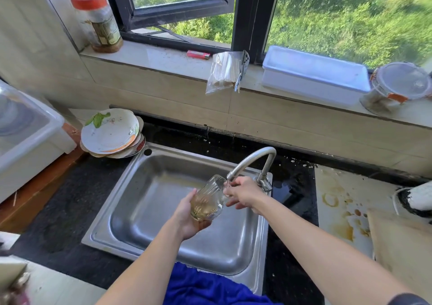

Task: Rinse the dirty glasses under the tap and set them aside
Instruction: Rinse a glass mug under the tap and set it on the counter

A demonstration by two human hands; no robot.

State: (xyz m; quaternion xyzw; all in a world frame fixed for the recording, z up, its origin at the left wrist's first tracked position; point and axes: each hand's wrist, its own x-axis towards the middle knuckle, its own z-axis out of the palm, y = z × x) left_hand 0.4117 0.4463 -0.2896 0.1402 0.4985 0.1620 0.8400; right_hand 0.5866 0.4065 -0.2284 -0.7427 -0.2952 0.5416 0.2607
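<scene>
A ribbed clear glass (208, 199) with brownish liquid in its bottom is tilted over the steel sink (149, 187), its mouth up at the tap spout (251, 159). My left hand (189, 215) cups the glass from below, fingers curled round its base. My right hand (243, 191) is at the glass's rim and handle side, just under the spout, fingers bent against the glass. A thin stream of water falls at the rim.
Stacked dirty plates (112, 134) sit at the sink's back left corner. A blue cloth (205, 286) hangs over the front edge. A stained white counter (339, 201) and wooden board (402, 246) lie to the right. The windowsill holds a jar (98, 21), white box (313, 75) and lidded container (397, 84).
</scene>
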